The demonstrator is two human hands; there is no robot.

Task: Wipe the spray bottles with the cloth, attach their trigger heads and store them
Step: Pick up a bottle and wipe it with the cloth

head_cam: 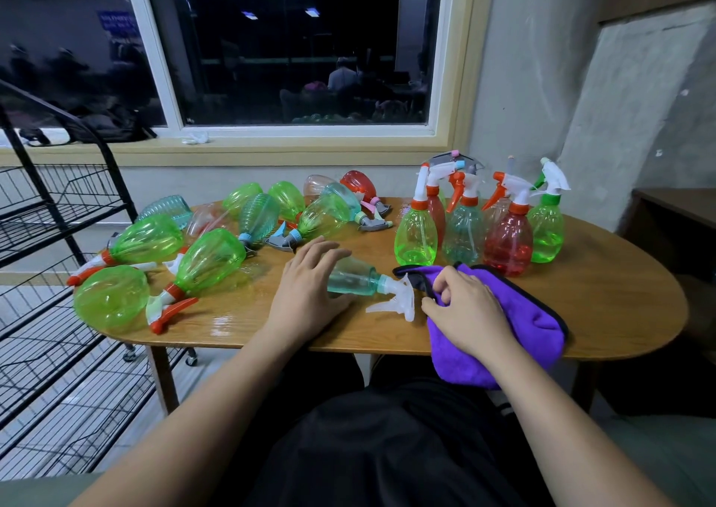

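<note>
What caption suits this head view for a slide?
Left hand rests on a lying teal spray bottle; right hand grips the purple cloth.

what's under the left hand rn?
A pale teal translucent plastic spray bottle lying on its side on the oval wooden table, its white trigger head beside the purple cloth. The left hand lies over its base end, hiding that part.

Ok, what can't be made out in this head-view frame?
Head view:
Teal bottle: base hidden under the left hand.
Purple cloth: partly covered by the right hand.
Upright bottles: rear ones masked by front row, count unclear.
Wire rack: cut off by the left edge.
</note>
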